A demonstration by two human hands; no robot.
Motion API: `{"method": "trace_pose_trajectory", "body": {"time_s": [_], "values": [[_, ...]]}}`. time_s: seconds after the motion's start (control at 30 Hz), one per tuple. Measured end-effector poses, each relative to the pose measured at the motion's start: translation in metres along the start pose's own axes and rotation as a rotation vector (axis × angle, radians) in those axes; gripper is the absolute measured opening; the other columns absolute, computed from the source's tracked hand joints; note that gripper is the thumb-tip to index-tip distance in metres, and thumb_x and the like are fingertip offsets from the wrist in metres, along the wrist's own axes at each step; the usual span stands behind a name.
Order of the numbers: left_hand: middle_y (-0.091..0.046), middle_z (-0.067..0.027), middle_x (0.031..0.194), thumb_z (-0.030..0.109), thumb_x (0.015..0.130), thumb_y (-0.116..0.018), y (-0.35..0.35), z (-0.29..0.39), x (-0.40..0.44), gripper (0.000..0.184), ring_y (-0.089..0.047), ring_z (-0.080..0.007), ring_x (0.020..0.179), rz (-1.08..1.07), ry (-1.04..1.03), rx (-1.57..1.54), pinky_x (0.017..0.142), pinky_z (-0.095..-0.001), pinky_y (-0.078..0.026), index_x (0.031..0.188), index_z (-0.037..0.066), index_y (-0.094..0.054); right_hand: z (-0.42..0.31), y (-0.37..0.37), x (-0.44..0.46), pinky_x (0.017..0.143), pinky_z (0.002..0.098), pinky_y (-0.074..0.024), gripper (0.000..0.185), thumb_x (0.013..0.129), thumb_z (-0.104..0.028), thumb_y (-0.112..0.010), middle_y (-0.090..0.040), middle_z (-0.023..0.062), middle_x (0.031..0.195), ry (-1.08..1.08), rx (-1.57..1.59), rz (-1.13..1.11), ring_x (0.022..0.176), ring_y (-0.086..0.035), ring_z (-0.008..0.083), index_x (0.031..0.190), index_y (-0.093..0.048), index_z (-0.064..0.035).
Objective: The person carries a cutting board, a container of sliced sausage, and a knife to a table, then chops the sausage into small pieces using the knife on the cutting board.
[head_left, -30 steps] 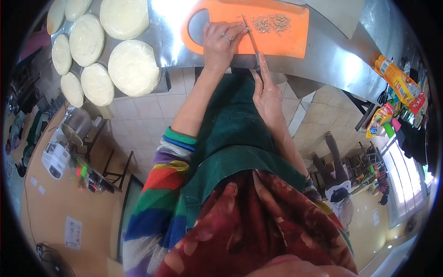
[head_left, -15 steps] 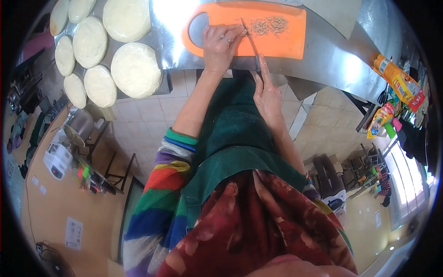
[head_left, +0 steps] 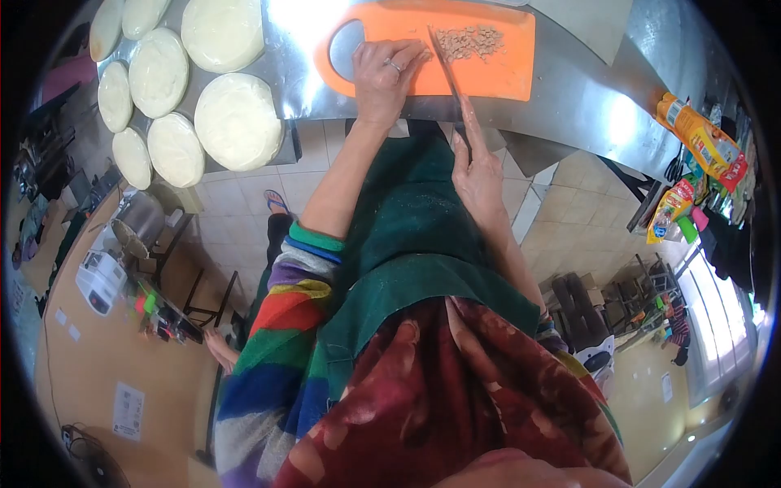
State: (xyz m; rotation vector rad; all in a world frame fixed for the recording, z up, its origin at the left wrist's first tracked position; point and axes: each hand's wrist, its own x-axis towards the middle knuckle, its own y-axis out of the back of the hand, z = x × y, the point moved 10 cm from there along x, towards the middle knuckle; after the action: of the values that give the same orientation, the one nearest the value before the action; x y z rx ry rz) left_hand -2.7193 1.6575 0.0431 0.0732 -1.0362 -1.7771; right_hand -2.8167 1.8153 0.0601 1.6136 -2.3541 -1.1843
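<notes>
My right hand (head_left: 478, 175) is closed round the handle of a long knife (head_left: 449, 71), its index finger stretched along the back of the blade. The blade lies over an orange cutting board (head_left: 511, 77) with a round hole at its left end. Just left of the blade, my left hand (head_left: 381, 77), wearing a ring, rests on the board with its fingers pinched together; what they hold is hidden. Small brown chopped pieces (head_left: 473, 42), perhaps nuts, lie in a heap right of the knife.
The board sits on a shiny metal table (head_left: 586, 106). Several pale dough rounds (head_left: 237, 122) lie on a surface at the left. At the right edge are a yellow packet (head_left: 698, 140) and other bags. Behind my left arm, another person's hand (head_left: 220, 350) and sandalled foot (head_left: 277, 199) show.
The knife has shifted slightly right, against the chopped pieces, which now form one heap instead of two clusters. My left hand stays nearly in place. Another person's hand and foot have come into view.
</notes>
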Motion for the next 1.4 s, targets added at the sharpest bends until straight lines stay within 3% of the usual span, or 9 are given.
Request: {"method": "trace_pose_trajectory", "body": {"time_s": [0.57,0.77,1.07,1.4], "values": [[-0.073,0.0002,0.096,0.012,0.079,-0.08,0.002,-0.002,-0.001,0.023,-0.064,-0.021,0.089,0.027,0.013,-0.028,0.088,-0.0372,-0.045,0.101,0.012,-0.074,-0.004,-0.013,-0.006,0.086,0.0443,-0.0546,0.059,0.101,-0.012,-0.05,-0.06,0.0094,0.137,0.032,-0.012,0.013,0.104,-0.066,0.0405,0.156,-0.032,-0.025],[-0.073,-0.0009,0.097,0.011,0.079,-0.08,0.003,0.001,0.001,0.024,-0.064,-0.0216,0.088,0.038,0.0,-0.043,0.086,-0.0369,-0.047,0.102,0.012,-0.074,0.004,-0.019,-0.005,0.085,0.0453,-0.0544,0.059,0.101,-0.012,-0.051,-0.06,0.01,0.137,-0.058,0.009,-0.053,0.102,-0.066,0.0427,0.155,-0.032,-0.0244],[-0.074,-0.002,0.098,0.006,0.077,-0.079,0.003,-0.002,0.0,0.025,-0.066,-0.0231,0.088,0.059,0.012,-0.098,0.083,-0.0362,-0.05,0.101,0.011,-0.074,0.003,-0.022,-0.002,0.083,0.0454,-0.0544,0.06,0.1,-0.012,-0.052,-0.06,0.0124,0.135,-0.027,0.045,0.0,0.094,-0.067,0.0422,0.155,-0.032,-0.0249],[-0.074,-0.004,0.097,0.006,0.078,-0.079,0.003,-0.003,0.0,0.022,-0.067,-0.0256,0.089,0.063,0.02,-0.132,0.085,-0.038,-0.051,0.099,0.01,-0.073,0.0,-0.022,-0.003,0.086,0.0471,-0.0535,0.061,0.1,-0.012,-0.051,-0.062,0.0165,0.132,-0.054,0.047,-0.011,0.099,-0.066,0.0442,0.156,-0.031,-0.0257]]}}
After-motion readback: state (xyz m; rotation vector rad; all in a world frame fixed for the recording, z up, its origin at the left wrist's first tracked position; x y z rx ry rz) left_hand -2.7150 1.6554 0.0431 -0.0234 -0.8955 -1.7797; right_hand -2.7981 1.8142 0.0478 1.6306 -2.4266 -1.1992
